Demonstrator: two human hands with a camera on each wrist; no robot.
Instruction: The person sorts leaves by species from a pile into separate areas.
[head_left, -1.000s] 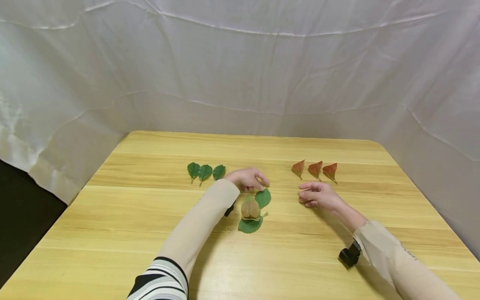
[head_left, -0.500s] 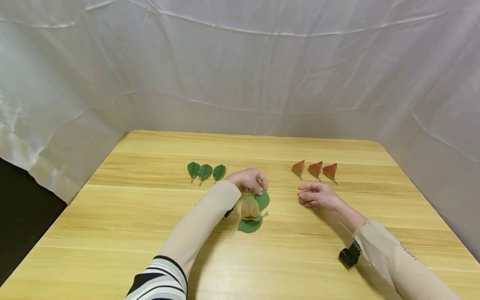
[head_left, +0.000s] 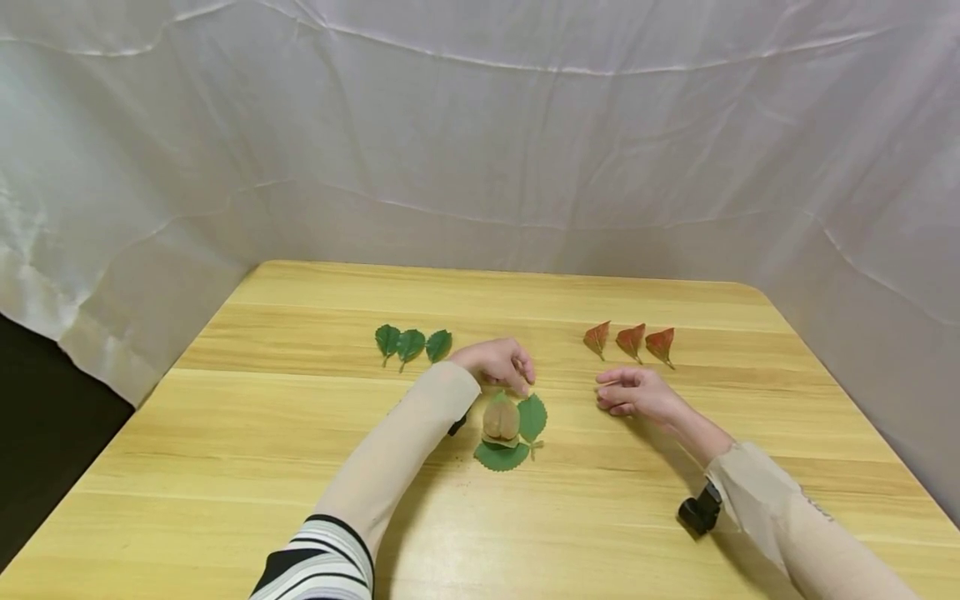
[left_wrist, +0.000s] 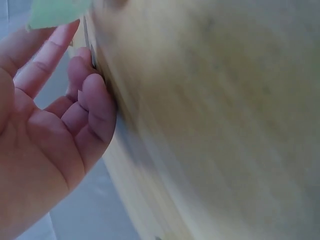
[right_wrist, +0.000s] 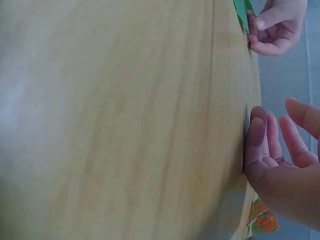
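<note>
My left hand (head_left: 498, 362) is bent over at the middle of the table, its thumb close to or touching the upper end of a green leaf (head_left: 532, 418). In the left wrist view, a pale green leaf edge (left_wrist: 57, 11) overlaps the fingertips; whether they pinch it is hidden. Beside that leaf stands a small tan, rounded two-lobed piece (head_left: 501, 418), with another green leaf (head_left: 500, 457) lying crosswise below. My right hand (head_left: 636, 393) rests on its side on the table, fingers relaxed, holding nothing, just below the red leaves (head_left: 631, 340).
Several green leaves (head_left: 410, 344) lie in a row left of my left hand. The wooden table (head_left: 600, 533) has a pale curtain (head_left: 480, 167) behind it. A black wrist camera (head_left: 700, 510) hangs under the right forearm.
The green leaf by my left thumb has shifted right and toward me, turning more upright. The lower leaf has moved slightly nearer. My right hand has stayed put.
</note>
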